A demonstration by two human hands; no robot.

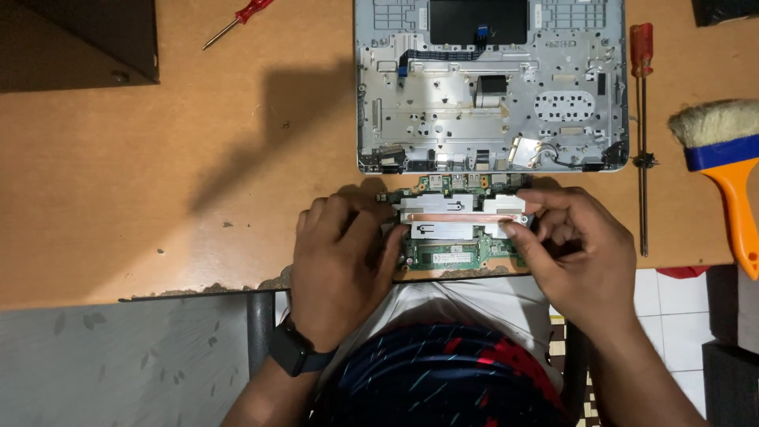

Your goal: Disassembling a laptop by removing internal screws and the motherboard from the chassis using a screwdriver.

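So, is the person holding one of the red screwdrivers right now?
No, both hands, left hand and right hand, rest on the green circuit board; the long red screwdriver lies untouched on the table.

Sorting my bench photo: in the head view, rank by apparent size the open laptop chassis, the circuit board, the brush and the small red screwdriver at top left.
1. Laptop chassis
2. Circuit board, partly covered by both hands
3. Brush, cut off by the frame edge, so unsure against the board
4. Small red screwdriver

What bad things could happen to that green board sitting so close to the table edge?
The circuit board lies at the table's chipped front edge, so it might slip off. Both hands, left and right, press on it from the sides; hard squeezing could bend the copper pipe. Bare fingers may also smudge small parts.
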